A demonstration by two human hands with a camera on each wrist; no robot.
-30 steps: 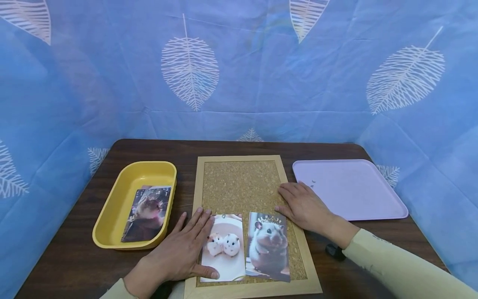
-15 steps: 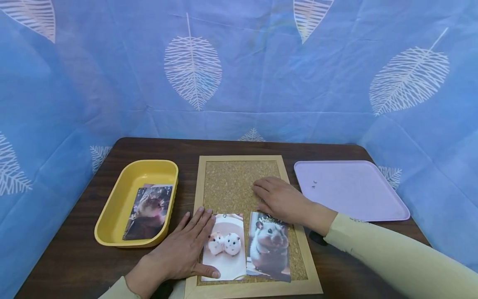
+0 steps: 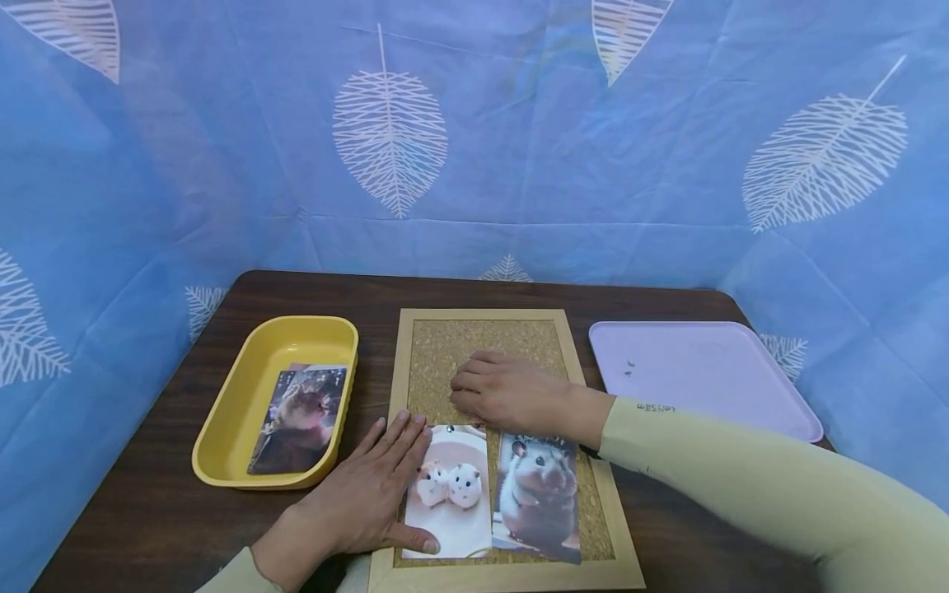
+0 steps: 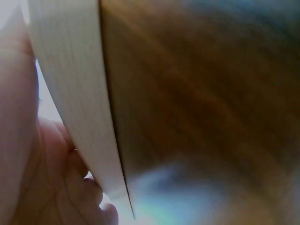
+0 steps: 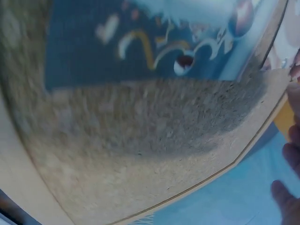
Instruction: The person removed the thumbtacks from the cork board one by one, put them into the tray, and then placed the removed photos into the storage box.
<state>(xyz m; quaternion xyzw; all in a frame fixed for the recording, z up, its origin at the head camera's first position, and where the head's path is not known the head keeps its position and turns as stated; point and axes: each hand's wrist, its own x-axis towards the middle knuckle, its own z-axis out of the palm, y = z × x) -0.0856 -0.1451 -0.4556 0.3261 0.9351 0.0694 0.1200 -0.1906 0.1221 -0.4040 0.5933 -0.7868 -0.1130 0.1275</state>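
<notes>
My left hand (image 3: 371,486) lies flat with spread fingers across the left border of the cork board (image 3: 485,342) and the edge of a photo print of two white hamsters (image 3: 454,515). A small round pin shows at that print's top. Beside it, on the board, is a second print, a hamster wearing a crown (image 3: 537,502). My right hand (image 3: 519,395) reaches over the board above both prints, palm down, fingers loosely bent; nothing shows in it. Its wrist covers the crowned print's top in the head view. In the right wrist view that top edge (image 5: 140,70) lies over bare cork.
A yellow tray (image 3: 215,445) at left holds a few photo prints (image 3: 300,420). On the right, a lilac tray (image 3: 689,362) carries tiny metallic pieces (image 3: 629,368). Dark wooden table (image 3: 712,511) surrounds the board, with a blue leaf-patterned cloth (image 3: 519,148) hanging behind.
My right hand has moved left, from the board's right border to over the middle of the cork. My left hand keeps its place. The whole head view has shifted slightly.
</notes>
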